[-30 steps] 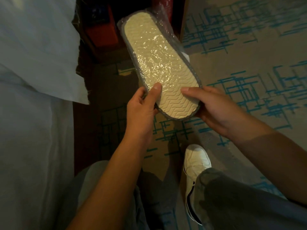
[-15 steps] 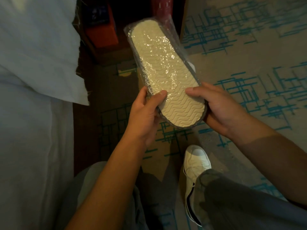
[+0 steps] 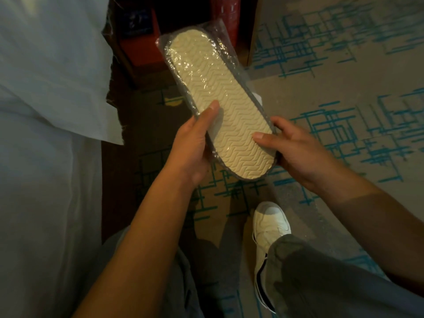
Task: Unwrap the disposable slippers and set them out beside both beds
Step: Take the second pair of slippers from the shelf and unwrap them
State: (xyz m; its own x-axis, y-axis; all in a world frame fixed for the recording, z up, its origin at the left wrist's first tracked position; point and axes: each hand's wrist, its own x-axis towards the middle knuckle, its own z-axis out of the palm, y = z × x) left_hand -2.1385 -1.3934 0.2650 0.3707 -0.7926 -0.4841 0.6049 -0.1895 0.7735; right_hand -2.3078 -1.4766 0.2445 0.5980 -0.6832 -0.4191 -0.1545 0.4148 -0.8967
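Note:
A pack of disposable slippers (image 3: 213, 88) in clear plastic wrap is held up over the floor, cream wavy sole facing me, toe end pointing away. My left hand (image 3: 192, 145) grips its left edge near the heel, thumb lying on the sole. From the other side my right hand (image 3: 296, 148) holds the heel end, thumb on the sole and fingers underneath. The wrap looks unopened; how many slippers are inside is hidden.
A bed with white sheets (image 3: 46, 157) fills the left side. Beyond the pack stands a dark wooden nightstand (image 3: 142, 37) with red items inside. Patterned beige and teal carpet (image 3: 344, 88) covers the floor. My white shoe (image 3: 270, 226) and grey trouser legs are below.
The pack has come lower and closer to me, and both hands have shifted their grip along its heel end. My right thumb now lies further onto the sole.

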